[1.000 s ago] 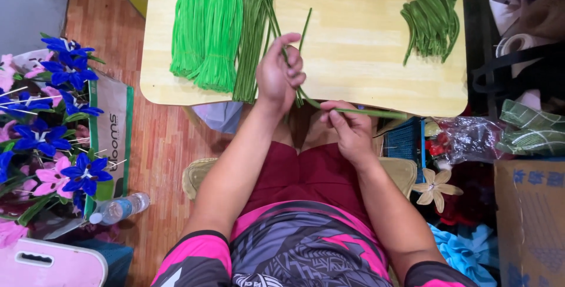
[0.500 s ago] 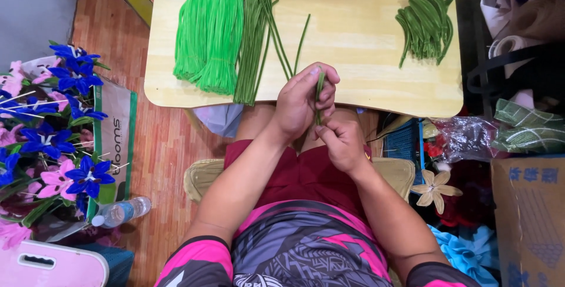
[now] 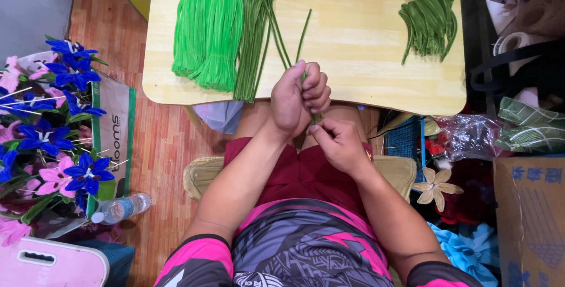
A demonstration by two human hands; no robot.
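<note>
My left hand (image 3: 297, 95) is closed around a thin dark green stem (image 3: 304, 34) at the near edge of the light wooden table (image 3: 365, 45). Just below it, my right hand (image 3: 335, 140) pinches the lower end of the same stem over my lap. The stem's upper end slants up over the tabletop. On the table's left lie bundles of bright green fuzzy stems (image 3: 209, 25) with a bunch of dark green stems (image 3: 256, 34) beside them. A pile of curved dark green pieces (image 3: 429, 19) lies at the far right of the table.
Blue and pink artificial flowers (image 3: 44, 128) stand in a bag at the left, a plastic bottle (image 3: 120, 207) beside them on the wooden floor. A cardboard box (image 3: 529, 216), plastic bags, a blue basket (image 3: 406, 140) and a beige fabric flower (image 3: 434, 187) crowd the right. A pink stool (image 3: 50, 266) is at bottom left.
My left hand came off the stems on the table and closed around one dark green stem. My right hand moved left under it and now pinches the stem's lower end.
</note>
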